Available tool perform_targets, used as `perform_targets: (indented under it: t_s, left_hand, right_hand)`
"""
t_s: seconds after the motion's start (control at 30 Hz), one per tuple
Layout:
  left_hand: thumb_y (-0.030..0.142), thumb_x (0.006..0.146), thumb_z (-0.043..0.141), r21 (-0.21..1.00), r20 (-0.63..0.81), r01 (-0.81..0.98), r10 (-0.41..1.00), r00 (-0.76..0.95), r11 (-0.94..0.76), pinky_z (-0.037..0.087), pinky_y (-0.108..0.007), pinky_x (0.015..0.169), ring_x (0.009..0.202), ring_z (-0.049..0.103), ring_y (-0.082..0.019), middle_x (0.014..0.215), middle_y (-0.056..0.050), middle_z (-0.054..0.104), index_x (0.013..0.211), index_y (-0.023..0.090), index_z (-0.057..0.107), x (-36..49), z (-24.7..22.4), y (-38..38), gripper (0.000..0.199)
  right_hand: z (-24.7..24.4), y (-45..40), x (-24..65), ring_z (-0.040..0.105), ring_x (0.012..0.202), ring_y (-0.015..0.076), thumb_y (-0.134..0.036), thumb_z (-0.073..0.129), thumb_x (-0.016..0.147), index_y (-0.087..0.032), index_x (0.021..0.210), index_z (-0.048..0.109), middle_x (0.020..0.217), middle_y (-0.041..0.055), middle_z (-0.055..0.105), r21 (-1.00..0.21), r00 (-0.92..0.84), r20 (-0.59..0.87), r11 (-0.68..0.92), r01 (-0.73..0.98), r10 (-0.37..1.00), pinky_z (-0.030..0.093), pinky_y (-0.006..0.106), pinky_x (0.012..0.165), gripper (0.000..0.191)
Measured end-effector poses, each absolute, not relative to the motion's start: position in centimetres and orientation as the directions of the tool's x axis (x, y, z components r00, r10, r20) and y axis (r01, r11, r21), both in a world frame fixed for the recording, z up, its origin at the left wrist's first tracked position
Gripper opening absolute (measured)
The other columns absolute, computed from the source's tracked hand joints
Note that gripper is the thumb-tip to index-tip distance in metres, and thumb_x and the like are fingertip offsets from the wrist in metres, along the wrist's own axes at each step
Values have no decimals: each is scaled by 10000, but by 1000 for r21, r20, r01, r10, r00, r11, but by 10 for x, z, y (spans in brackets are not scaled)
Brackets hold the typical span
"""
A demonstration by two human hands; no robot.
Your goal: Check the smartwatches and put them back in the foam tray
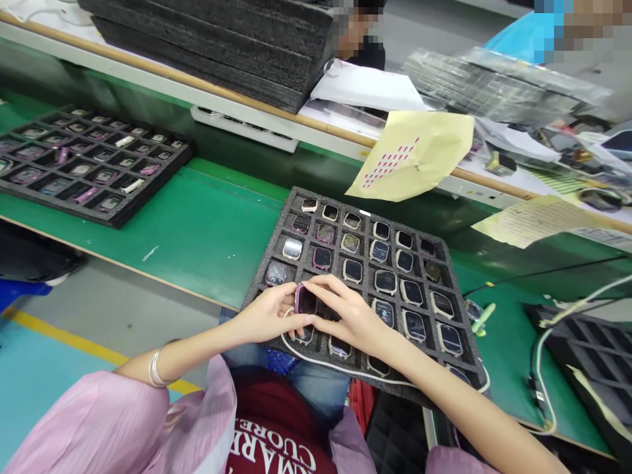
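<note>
While a watch point(307, 300) is pinched between two hands, a tray point(276, 245) is seen below

Although its underside is hidden, the watch, with its purple frame and dark screen, is held over the near left part of the tray; whether the foam is touched by it cannot be told. Its left side is grasped by the left hand point(269, 315), with the thumb laid toward the lower edge and the other fingers curled, partly hidden, behind. Its right side is grasped by the right hand point(358, 319), the fingers being reached to the upper edge and the thumb set at the lower corner. On the left wrist a white bracelet point(156, 368) is worn.

In the pockets, rows of other watches are set, mostly pale-framed, with several purple ones point(322, 258) toward the left. Along the near edge a white cable point(340, 367) is run, and it is crossed by the right forearm point(459, 398).

On the green bench point(222, 217) a second tray point(154, 179), also loaded with watches, is placed well to the left. On the shelf point(162, 80) behind, a foam stack point(212, 46) and plastic bags point(494, 79) are piled, and a yellow sheet point(415, 155) with pink marks is hung over the edge. Beyond, a co-worker point(372, 52) is partly shown
</note>
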State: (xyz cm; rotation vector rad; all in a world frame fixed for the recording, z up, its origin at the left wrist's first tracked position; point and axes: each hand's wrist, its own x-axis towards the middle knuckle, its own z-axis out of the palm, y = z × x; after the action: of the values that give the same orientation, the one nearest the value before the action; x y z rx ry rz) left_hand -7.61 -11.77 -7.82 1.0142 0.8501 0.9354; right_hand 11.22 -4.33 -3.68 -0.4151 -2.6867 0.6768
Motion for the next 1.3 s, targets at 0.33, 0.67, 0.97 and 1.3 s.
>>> perform_targets:
  t_s: [0.33, 0.67, 0.97, 1.3]
  left_hand:
    - [425, 851, 615, 957, -206, -120, 913, 352, 262, 331, -169, 375, 384, 436, -64, 501, 79, 515, 965, 158, 458, -78, -71, -120, 331]
    - [457, 816, 653, 946, -201, -172, 915, 349, 274, 246, -180, 381, 398, 357, -44, 513, 106, 406, 939, 143, 500, -79, -66, -120, 370]
    - [419, 846, 616, 951, -206, -147, 913, 353, 272, 256, -174, 391, 446, 377, -58, 546, 95, 404, 1060, 122, 507, -79, -65, -121, 382]
    - [329, 767, 741, 954, -209, -132, 914, 347, 268, 371, -197, 551, 624, 454, -75, 791, 33, 518, 1024, 164, 498, -76, -72, -121, 390]
  right_hand:
    - [-38, -50, 109, 574, 1059, 242, -210, 593, 901, -152, 1328, 477, 1149, 147, 548, -527, -889, 284, 833, 168, 359, 534, 374, 887, 447]
    - [-44, -54, 108, 594, 1005, 219, -252, 638, 885, -204, 1323, 491, 1096, 107, 570, -644, -829, 358, 757, 113, 429, 541, 356, 856, 465]
    - [-49, -55, 110, 587, 1025, 219, -250, 642, 887, -201, 1356, 459, 1115, 113, 561, -676, -831, 345, 730, 103, 437, 541, 363, 864, 506]
    - [-35, -38, 110, 604, 926, 225, -316, 707, 824, -184, 1116, 576, 1035, 91, 607, -716, -749, 302, 659, 230, 590, 539, 357, 779, 347]
